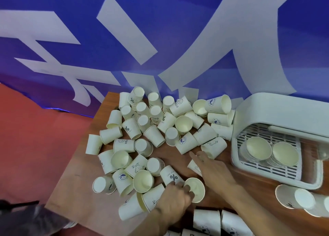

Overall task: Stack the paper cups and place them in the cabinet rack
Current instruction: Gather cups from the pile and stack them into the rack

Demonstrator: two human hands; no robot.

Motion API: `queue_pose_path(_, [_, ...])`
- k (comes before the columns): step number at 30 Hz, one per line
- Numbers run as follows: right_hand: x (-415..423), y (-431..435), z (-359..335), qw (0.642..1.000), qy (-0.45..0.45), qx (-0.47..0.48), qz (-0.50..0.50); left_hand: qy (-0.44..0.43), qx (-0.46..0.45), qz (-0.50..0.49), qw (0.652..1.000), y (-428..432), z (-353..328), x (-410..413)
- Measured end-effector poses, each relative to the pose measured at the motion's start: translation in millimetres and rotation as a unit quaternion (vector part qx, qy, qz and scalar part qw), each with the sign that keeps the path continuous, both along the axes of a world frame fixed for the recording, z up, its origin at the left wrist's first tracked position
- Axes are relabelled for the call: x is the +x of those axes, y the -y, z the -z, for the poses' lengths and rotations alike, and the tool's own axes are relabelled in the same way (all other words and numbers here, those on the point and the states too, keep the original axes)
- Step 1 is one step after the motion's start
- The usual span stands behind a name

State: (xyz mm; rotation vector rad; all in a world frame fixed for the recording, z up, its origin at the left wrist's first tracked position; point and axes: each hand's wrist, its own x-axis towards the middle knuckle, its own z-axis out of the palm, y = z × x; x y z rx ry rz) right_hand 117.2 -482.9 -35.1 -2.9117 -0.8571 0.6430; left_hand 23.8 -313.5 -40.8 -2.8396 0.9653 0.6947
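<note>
Loose cups (154, 137) litter the table (80, 178). The left hand (175, 200) curls its fingers over the rim of an upright cup (195, 191). The right hand (213, 170) reaches forward with fingers straight, gripping nothing. Two stacks (259, 148) sit in the rack (267, 107).

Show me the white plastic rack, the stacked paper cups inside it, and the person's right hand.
white plastic rack (276, 109): head view, smooth top cover.
stacked paper cups (258, 147): head view, inside of left stack's top cup.
right hand (213, 168): head view, back of the hand.
</note>
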Motion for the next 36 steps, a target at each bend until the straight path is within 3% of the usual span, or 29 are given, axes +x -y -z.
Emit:
queue_pose_path(7, [3,3,-2,0.998,0.046,0.030,-0.043,0.019,-0.017,-0.015,1.000,-3,-9,-2])
queue_pose_path(12, [-30,24,-27,0.982,0.090,0.144,0.084,0.068,-0.099,-0.052,0.991,4,-28,0])
queue_pose_path(18, [-60,74,-75,0.912,0.148,0.283,0.256,0.183,-0.227,-0.072,0.954,27,-63,15])
queue_pose_path(22, [-66,119,-95,0.839,0.193,0.394,0.321,0.251,-0.295,-0.076,0.919,58,-94,42])
queue_pose_path(25, [-65,154,-103,0.808,0.245,0.412,0.342,0.274,-0.310,-0.070,0.908,85,-111,66])
queue_pose_path(32, [-62,214,-88,0.816,0.307,0.375,0.315,0.304,-0.312,-0.063,0.898,129,-118,106])
queue_pose_path(36, [-58,226,-74,0.817,0.298,0.378,0.318,0.294,-0.281,-0.032,0.913,143,-107,116])
